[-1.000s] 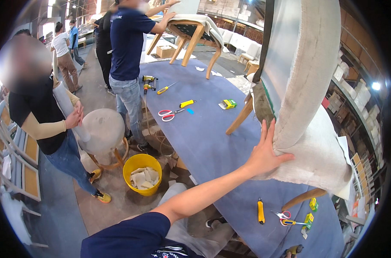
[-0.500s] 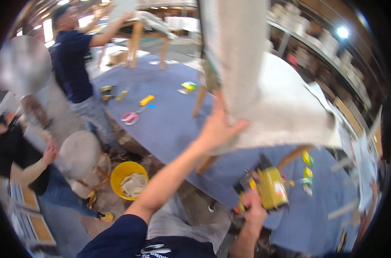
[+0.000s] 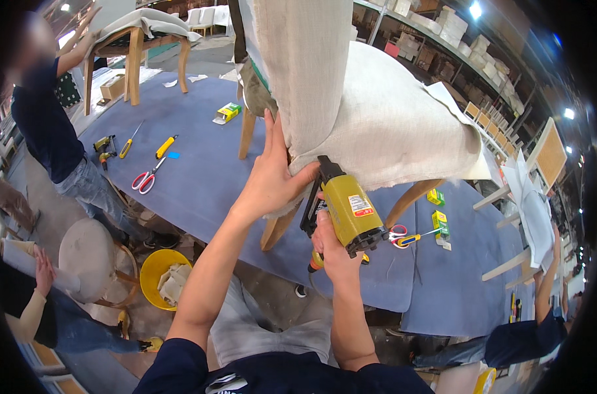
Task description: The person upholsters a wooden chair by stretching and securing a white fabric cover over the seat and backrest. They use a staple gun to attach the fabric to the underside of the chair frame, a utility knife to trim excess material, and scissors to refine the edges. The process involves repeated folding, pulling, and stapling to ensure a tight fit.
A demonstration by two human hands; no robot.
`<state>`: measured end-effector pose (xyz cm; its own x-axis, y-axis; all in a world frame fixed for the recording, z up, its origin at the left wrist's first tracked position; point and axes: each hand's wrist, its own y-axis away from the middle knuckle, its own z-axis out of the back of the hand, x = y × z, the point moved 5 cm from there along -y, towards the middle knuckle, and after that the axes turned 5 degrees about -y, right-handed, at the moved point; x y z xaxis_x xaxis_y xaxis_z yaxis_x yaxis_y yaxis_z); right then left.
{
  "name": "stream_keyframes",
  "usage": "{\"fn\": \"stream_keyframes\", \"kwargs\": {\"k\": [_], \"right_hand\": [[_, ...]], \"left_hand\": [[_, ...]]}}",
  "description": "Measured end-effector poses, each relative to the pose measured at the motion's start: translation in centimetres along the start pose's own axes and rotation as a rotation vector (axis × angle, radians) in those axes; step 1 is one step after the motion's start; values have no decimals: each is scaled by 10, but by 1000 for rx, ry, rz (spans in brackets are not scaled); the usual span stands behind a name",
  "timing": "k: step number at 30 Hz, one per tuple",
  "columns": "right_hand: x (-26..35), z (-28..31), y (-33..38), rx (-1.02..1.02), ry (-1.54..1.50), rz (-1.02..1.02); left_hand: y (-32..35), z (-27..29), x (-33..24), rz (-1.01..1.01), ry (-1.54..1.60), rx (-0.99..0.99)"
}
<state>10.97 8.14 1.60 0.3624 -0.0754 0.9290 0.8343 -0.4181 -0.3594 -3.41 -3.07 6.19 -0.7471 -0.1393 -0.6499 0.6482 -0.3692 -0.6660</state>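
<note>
A chair covered in cream fabric stands on the blue-covered table, its wooden legs showing below. My left hand lies against the corner where backrest and seat meet, fingers stretched up along the backrest's edge and thumb out over the seat fabric. In my right hand is a yellow-green staple gun, gripped by its handle. Its black nose points up beside my left thumb, close to the seat's lower edge; I cannot tell whether it touches the fabric.
Red-handled scissors, a yellow cutter and a screwdriver lie on the blue table. Small yellow-green boxes lie around the chair. A yellow bucket stands on the floor. Other people work at left and right.
My right hand has raised the staple gun from below the chair up to the seat corner beside my left hand. The view has shifted; my left hand stays on the chair.
</note>
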Motion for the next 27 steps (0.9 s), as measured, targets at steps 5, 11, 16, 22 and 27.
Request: {"fn": "stream_keyframes", "kwargs": {"k": [5,11,16,22,27], "right_hand": [[0,-6,-1,10,-47,-16],[11,-7,-2,41,-22,-27],[13,-1,-3,38,53,-71],[-3,7,-6,23,133,36],[4,17,19,-24,-124,-77]], "left_hand": [[2,1,-1,34,-25,-18],[2,-3,4,59,128,-7],[8,-2,9,170,350,181],[4,-1,-12,277,552,125],[-13,-2,-23,176,319,-132]]}}
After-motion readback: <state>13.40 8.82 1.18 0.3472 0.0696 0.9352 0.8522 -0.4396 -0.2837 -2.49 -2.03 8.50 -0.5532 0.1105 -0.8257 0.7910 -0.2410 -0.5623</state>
